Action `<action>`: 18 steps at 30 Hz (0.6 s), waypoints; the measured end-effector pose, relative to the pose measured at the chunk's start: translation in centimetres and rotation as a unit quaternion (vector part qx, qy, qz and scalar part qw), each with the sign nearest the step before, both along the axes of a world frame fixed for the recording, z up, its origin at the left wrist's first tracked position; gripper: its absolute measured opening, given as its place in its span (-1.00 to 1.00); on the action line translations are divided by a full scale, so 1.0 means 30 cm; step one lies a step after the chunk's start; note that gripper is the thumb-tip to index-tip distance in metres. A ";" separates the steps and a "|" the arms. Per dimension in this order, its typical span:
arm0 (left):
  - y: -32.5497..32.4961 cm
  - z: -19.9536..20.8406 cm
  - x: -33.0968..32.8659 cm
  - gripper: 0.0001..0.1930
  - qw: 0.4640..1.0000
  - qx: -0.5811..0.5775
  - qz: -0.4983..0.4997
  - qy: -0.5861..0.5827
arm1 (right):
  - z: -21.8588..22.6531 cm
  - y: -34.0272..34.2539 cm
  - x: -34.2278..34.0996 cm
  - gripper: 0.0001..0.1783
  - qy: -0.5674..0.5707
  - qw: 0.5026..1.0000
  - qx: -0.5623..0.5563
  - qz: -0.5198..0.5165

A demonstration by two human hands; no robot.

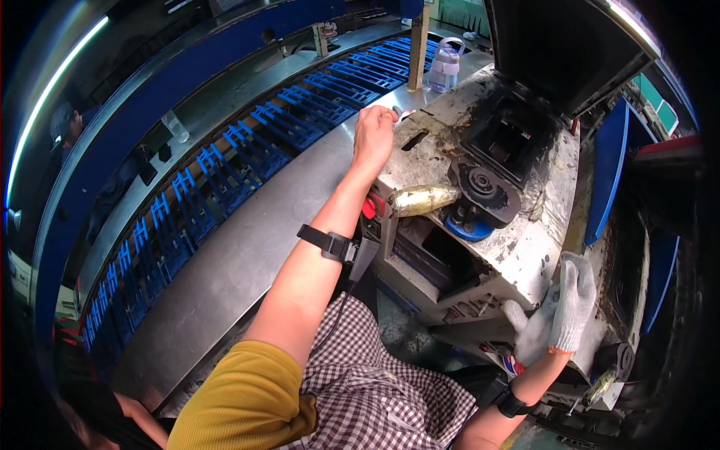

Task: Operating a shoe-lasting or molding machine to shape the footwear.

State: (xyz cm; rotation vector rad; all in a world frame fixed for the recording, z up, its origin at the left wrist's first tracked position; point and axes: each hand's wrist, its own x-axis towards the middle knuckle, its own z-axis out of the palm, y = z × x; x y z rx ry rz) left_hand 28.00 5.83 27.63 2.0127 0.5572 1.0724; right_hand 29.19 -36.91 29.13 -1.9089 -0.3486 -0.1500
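Note:
My bare left hand (pixel 373 135) reaches forward over the rounded metal ledge, near the machine's worn top. Its fingers are curled together at a small dark piece, too hidden to name. My right hand (pixel 574 304) wears a white knitted glove with an orange cuff edge and is at the machine's right front corner. Its fingers are bent together, and a second white glove (pixel 531 334) appears gripped against its palm. Between my hands, a handle wrapped in yellowish tape (pixel 424 200) juts from a dark round fitting (pixel 484 187) with a blue base (pixel 469 228).
A raised black lid (pixel 570 52) stands behind a dark recess in the machine (pixel 517 262). Blue slatted conveyor (pixel 247 146) curves along the left, beyond the metal ledge (pixel 225 259). A clear bottle (pixel 445 66) stands at the back. Another person (pixel 67 127) is at far left.

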 end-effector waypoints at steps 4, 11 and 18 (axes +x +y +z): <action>0.001 0.012 -0.013 -0.74 1.000 -0.002 -0.012 0.008 | 0.000 -0.010 0.007 -0.78 0.005 1.000 -0.026 0.017; -0.013 0.001 -0.003 -0.73 1.000 -0.006 0.003 -0.011 | -0.004 -0.008 0.007 -0.79 -0.017 1.000 -0.015 0.011; -0.010 0.000 0.001 -0.79 1.000 -0.005 -0.011 -0.006 | -0.024 -0.037 0.019 -0.78 0.011 1.000 -0.010 0.015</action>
